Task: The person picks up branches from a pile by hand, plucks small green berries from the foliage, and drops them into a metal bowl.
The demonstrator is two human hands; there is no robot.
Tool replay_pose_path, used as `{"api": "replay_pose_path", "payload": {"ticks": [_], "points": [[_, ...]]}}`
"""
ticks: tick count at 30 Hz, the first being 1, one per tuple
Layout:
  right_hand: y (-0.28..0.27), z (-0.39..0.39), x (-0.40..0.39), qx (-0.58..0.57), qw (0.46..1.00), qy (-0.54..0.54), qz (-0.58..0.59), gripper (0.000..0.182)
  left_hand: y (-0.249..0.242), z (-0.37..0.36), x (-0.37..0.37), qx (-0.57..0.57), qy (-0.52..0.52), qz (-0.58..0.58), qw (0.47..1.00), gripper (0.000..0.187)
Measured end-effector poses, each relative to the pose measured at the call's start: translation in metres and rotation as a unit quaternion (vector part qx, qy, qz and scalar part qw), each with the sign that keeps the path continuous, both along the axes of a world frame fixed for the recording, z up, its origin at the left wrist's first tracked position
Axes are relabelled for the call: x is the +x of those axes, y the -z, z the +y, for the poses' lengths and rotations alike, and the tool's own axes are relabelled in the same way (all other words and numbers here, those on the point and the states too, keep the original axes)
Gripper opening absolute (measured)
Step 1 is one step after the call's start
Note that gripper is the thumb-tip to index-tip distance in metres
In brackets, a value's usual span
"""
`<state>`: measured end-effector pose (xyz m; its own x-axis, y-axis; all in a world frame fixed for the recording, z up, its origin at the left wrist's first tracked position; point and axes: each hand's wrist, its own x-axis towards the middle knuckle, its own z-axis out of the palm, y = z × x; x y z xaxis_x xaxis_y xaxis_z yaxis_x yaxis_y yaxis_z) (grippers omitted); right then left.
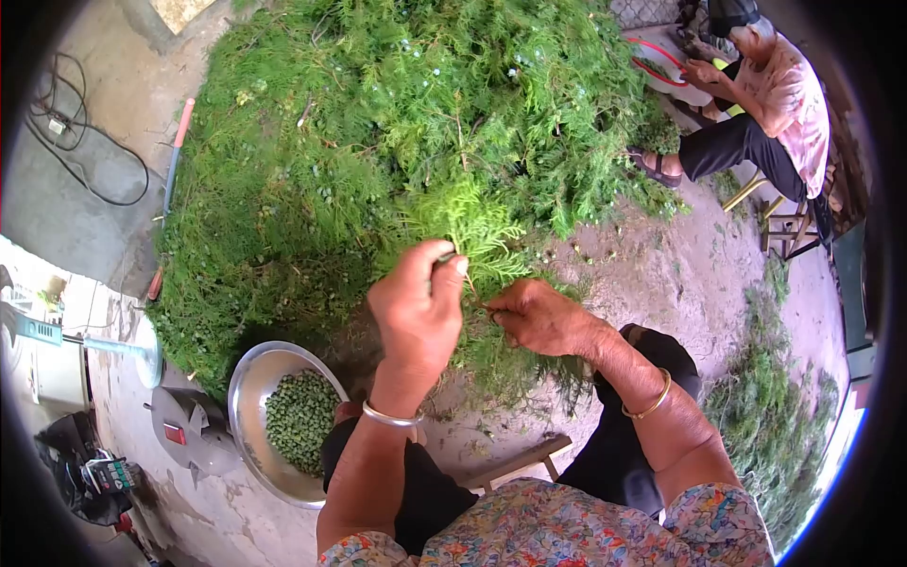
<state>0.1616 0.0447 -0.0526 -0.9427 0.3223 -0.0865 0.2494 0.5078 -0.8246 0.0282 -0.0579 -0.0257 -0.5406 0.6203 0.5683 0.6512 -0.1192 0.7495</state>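
In front of me is a leafy green sprig [463,222] with a thin brown stem. My left hand [420,298], a silver bangle on its wrist, is closed around the sprig's lower part, thumb and forefinger pinched. My right hand [539,317], below a gold bangle, pinches the stem's end between thumb and fingers. A big heap of cut green branches [331,142] lies just beyond both hands. To the left of my left forearm stands a metal bowl [248,392] partly filled with small green berries [302,420].
Another person [775,104] sits at the upper right, holding a red-rimmed round item [658,61]. More cut greenery [775,425] lies at the right. At the left are a long-handled tool [175,175], a black cable [71,156] and a standing fan [113,348].
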Motion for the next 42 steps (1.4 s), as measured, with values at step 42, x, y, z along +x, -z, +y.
{"api": "replay_pose_path", "payload": {"ticks": [42], "points": [[-0.016,-0.005,0.011,0.042,0.999,-0.009,-0.005,0.026,0.0,-0.037,-0.059,-0.222,-0.008,-0.317,0.922,0.011]]}}
